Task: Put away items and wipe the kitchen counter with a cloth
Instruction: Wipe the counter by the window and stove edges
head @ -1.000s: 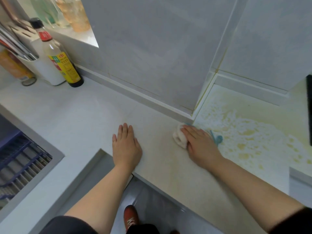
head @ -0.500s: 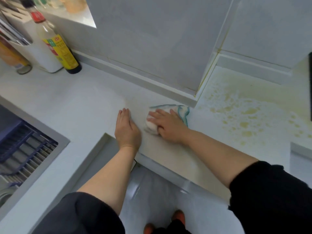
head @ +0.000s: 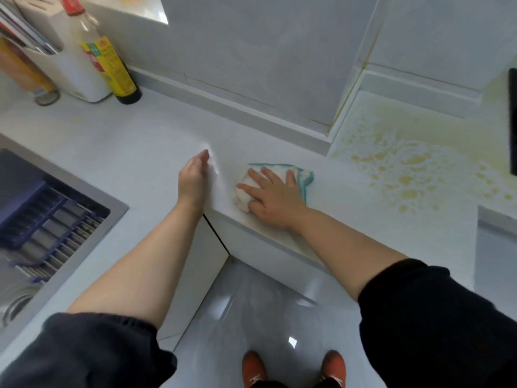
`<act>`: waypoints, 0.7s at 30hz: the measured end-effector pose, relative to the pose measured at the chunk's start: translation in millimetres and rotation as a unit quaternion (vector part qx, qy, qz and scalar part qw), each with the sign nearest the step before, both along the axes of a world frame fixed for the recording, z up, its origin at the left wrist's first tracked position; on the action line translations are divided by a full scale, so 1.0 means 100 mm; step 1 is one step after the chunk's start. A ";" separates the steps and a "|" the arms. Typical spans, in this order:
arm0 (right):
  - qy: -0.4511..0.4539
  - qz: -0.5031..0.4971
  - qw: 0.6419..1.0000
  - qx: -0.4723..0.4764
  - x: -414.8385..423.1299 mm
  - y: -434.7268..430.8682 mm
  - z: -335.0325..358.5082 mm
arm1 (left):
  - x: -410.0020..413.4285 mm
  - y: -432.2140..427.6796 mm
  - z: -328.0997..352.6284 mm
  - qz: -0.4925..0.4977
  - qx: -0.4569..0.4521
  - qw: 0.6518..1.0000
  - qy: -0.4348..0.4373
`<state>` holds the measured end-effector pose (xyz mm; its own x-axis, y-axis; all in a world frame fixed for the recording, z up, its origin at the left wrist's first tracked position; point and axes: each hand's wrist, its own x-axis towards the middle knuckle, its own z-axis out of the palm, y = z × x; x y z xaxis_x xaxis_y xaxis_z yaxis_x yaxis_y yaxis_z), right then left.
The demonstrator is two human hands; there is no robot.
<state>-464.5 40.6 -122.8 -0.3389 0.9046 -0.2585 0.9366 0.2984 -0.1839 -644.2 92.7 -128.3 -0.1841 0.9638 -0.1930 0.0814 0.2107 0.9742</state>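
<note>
A white cloth with a teal edge point(head: 303, 176) lies bunched on the pale kitchen counter point(head: 134, 141) near its front edge. My right hand point(head: 272, 196) presses flat on the cloth with fingers spread and straight. My left hand point(head: 193, 179) stands on its edge on the counter just left of the cloth, fingers straight and together, holding nothing. Yellowish stains point(head: 405, 169) cover the counter to the right of the cloth.
A sauce bottle with a yellow label point(head: 107, 63), a white knife block point(head: 65, 65) and an orange container point(head: 21, 68) stand at the back left by the wall. A sink with a blue rack point(head: 42, 214) is at the left. A black object point(head: 512, 121) shows at the right edge.
My right hand has slid the cloth left and toward the front edge, away from the stained corner. My left hand has turned from lying flat to standing on its edge.
</note>
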 end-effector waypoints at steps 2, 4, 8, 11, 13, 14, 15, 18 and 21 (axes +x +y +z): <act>-0.011 0.072 0.997 0.005 0.05 -0.22 0.02 | -0.13 -0.11 0.01 -0.015 -0.001 0.996 0.091; 0.003 0.141 0.990 0.024 0.25 -0.55 -0.01 | -0.05 -0.32 -0.02 -0.078 0.026 0.966 0.245; 0.019 0.167 0.985 0.031 1.08 -1.18 -0.05 | 0.42 -0.72 -0.20 -0.212 0.077 0.841 0.492; 0.010 0.128 0.992 -0.013 1.52 -1.26 -0.01 | 0.77 -0.90 -0.24 -0.191 0.037 0.806 0.560; 0.003 0.073 0.997 -0.019 1.48 -0.99 0.01 | 0.90 -0.96 -0.22 -0.173 0.009 0.797 0.579; 0.006 0.032 0.999 -0.024 1.38 -0.79 0.01 | 0.93 -0.98 -0.19 -0.173 -0.005 0.793 0.584; 0.008 -0.005 1.000 -0.028 1.28 -0.60 0.02 | 0.96 -1.01 -0.18 -0.170 -0.018 0.795 0.583; -0.002 -0.023 1.000 -0.011 1.08 -0.26 0.02 | 1.10 -1.08 -0.16 -0.140 -0.047 0.813 0.563; -0.023 0.073 0.997 -0.019 1.28 -0.57 0.02 | 1.34 -1.12 -0.10 -0.127 -0.083 0.833 0.531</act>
<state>-336.1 -16.4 -121.2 -0.4541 0.8355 -0.3094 0.8910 0.4265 -0.1558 -510.4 -18.9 -138.6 -0.1312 0.9738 -0.1855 0.9421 0.1808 0.2826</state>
